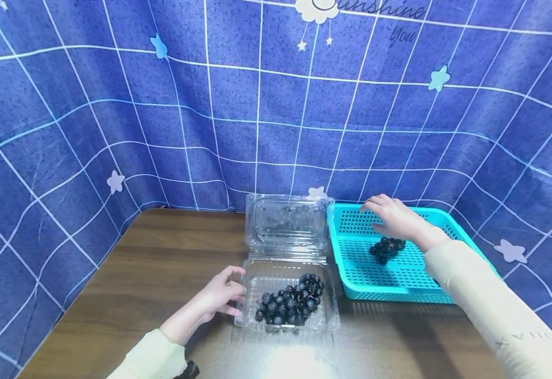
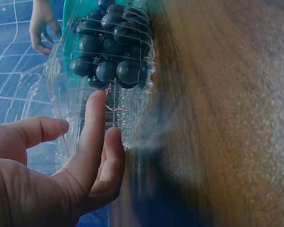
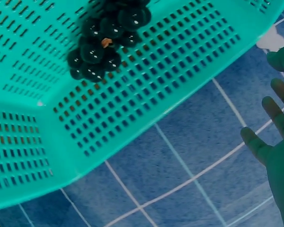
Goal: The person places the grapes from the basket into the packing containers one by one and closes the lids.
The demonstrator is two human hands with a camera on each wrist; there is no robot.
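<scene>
A clear plastic clamshell box (image 1: 255,284) stands with its lid (image 1: 289,223) folded back. Inside lies a bunch of black grapes (image 1: 287,305), also close up in the left wrist view. My left hand (image 1: 216,296) rests at the box's left side, its fingers extended against the wall. To the right is a turquoise plastic basket (image 1: 351,276) with a smaller bunch of black grapes (image 1: 386,249) on its bottom. My right hand (image 1: 395,217) hovers over the basket's back part, above that bunch, fingers spread and loosely bent, holding nothing.
A brown wooden table (image 1: 171,252) carries both containers, which stand side by side. Behind and around it hangs a blue curtain (image 1: 228,126) with white grid lines and stars. A small dark object (image 1: 190,370) shows beside the left sleeve.
</scene>
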